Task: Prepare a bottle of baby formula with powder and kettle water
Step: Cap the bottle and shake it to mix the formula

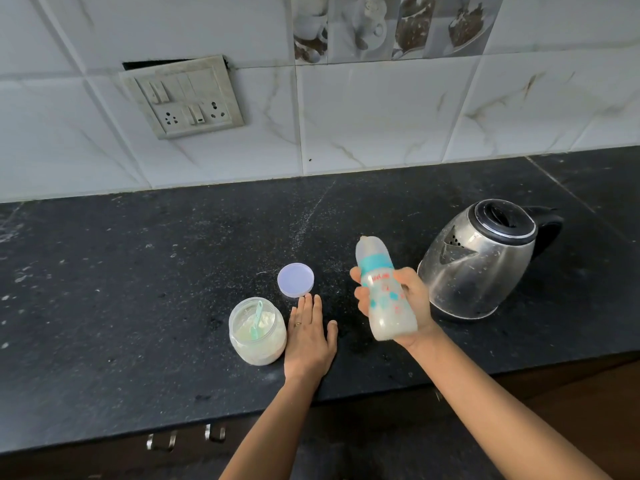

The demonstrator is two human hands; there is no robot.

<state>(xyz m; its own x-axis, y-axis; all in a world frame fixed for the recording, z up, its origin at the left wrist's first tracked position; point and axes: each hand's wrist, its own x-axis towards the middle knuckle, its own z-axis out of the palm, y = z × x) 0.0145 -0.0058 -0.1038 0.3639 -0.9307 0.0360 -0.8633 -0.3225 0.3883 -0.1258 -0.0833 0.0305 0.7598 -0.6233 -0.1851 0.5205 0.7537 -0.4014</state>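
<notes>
Aloft, bottle (383, 299) in right hand (414, 301)

Desk (138, 271), black stone: 1.
Baby bottle (384, 292), capped, milky contents: 1.
Kettle (485, 265), steel with a black lid and handle: 1.
Powder jar (258, 344), open: 1.
Scoop (258, 320), standing in the powder jar: 1.
Loose lid (295, 280), round, pale: 1.
Grips: 2, namely left grip (310, 341) and right grip (417, 299).
Ring (297, 324), on the left grip: 1.
Switch panel (181, 97), wall-mounted: 1.
Sockets on that panel: 2, namely near socket (169, 117) and far socket (216, 110).
Cabinet handles under the desk edge: 2, namely left handle (161, 441) and right handle (214, 433).
</notes>
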